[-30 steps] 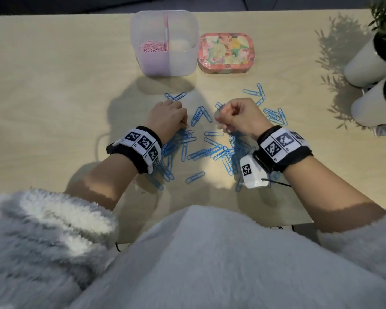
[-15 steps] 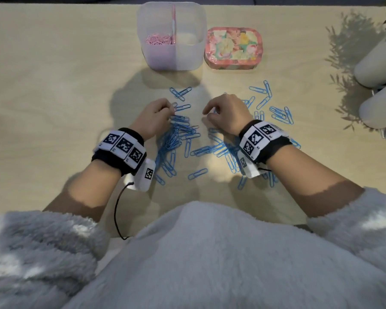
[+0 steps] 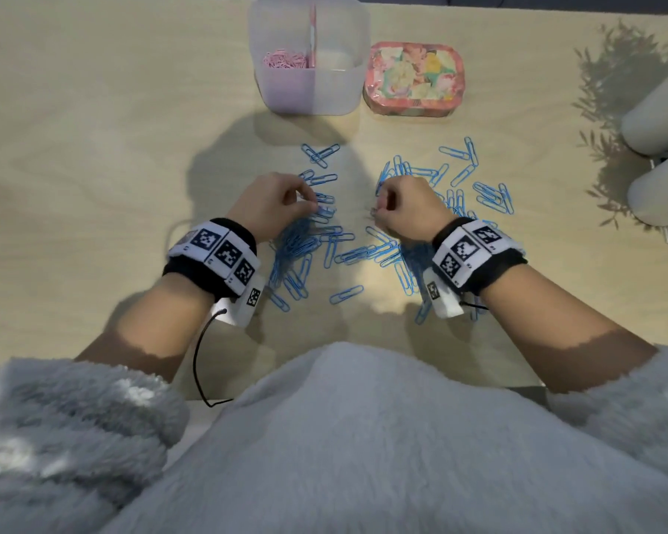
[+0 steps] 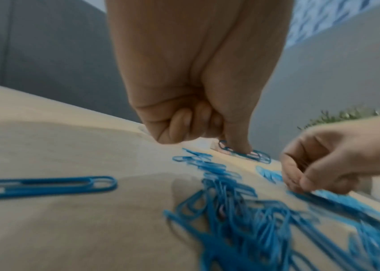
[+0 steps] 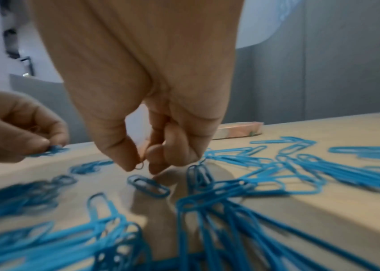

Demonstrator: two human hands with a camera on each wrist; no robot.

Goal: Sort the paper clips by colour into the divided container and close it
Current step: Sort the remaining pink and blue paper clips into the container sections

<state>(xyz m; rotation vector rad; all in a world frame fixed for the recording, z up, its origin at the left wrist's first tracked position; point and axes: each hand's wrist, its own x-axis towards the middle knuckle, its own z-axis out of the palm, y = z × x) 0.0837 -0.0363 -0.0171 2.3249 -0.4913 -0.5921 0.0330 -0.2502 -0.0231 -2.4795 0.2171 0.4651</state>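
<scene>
Several blue paper clips (image 3: 367, 254) lie scattered on the wooden table between and around my hands. My left hand (image 3: 309, 204) is curled over the left heap, and in the right wrist view its thumb and finger pinch blue clips (image 5: 53, 149). My right hand (image 3: 378, 212) hovers just above the table and pinches a thin paper clip (image 5: 140, 166) whose colour I cannot tell. The clear divided container (image 3: 336, 90) stands open at the back, with pink clips (image 3: 286, 61) in its left compartment. Its flowered lid (image 3: 415, 77) lies to its right.
Two white plant pots (image 3: 656, 121) stand at the table's right edge. A cable (image 3: 197, 364) hangs from my left wrist at the near edge. My grey fleece sleeves fill the foreground.
Both hands have come down onto the clips and moved apart, the left to the left heap and the right to the right one. A bare strip of table now shows between them.
</scene>
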